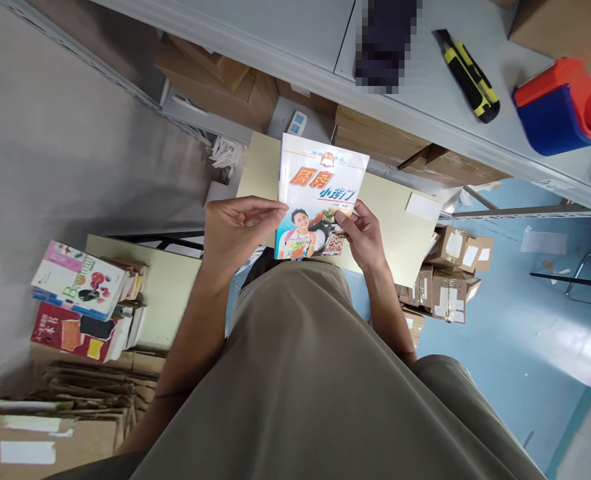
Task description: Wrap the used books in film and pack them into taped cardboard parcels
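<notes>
I hold a thin book (320,190) with a glossy white and blue cover, orange Chinese characters and a photo of a person cooking. My left hand (235,230) grips its left edge, thumb on the cover. My right hand (363,237) pinches its lower right corner. The book hangs in front of my olive-grey shirt, above a pale yellow table top (400,220) and just below a grey metal shelf (425,100).
On the shelf lie a yellow and black utility knife (468,73), a blue and orange tape dispenser (565,107) and a dark object. Stacks of books (83,300) stand at left over flattened cardboard (90,393). Small cardboard boxes (448,280) sit on the blue floor at right.
</notes>
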Demonstrator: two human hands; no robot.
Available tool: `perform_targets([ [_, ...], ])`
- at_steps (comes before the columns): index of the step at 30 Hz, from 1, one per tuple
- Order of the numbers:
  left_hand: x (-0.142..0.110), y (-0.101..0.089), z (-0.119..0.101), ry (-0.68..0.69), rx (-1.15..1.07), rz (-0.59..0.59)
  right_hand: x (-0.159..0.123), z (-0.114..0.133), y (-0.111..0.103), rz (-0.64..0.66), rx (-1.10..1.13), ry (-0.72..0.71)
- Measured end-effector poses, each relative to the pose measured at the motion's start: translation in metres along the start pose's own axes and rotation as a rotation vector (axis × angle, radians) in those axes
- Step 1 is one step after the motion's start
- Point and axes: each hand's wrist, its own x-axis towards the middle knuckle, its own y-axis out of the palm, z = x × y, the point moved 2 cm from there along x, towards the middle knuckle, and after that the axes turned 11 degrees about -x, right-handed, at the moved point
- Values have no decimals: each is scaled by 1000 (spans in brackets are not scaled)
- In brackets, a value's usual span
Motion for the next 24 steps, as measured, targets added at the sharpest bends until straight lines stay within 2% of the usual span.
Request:
perform_targets([
  [10, -1, -2, 0, 6, 9, 9, -1, 1, 2, 4, -19, -21],
  [24, -3, -6, 3, 14, 59, -36, -3, 3, 6, 10, -46, -47],
])
